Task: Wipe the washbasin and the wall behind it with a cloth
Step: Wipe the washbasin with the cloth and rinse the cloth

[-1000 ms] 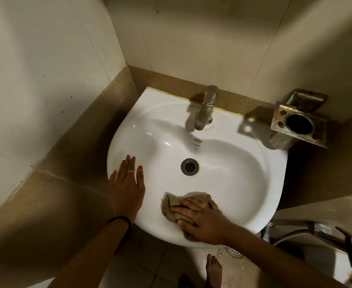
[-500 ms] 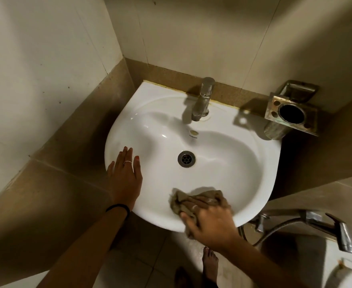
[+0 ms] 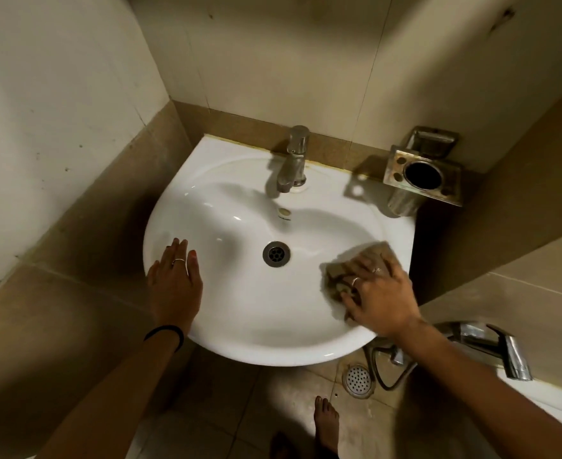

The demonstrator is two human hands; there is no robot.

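One washbasin (image 3: 240,306), one cloth (image 3: 359,260), two hands: left (image 3: 173,286), right (image 3: 382,296)

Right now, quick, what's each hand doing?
Left hand: open, flat on the basin rim, holding nothing.
Right hand: pressing the cloth against the basin's right side, fingers spread over it.

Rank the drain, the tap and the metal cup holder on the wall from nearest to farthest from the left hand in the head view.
From the left hand, resting flat on the basin's left rim:
1. Drain, at the centre of the bowl, just right of the hand.
2. Tap, at the back edge of the basin, by the wall.
3. Metal cup holder, mounted on the wall at the far right corner.
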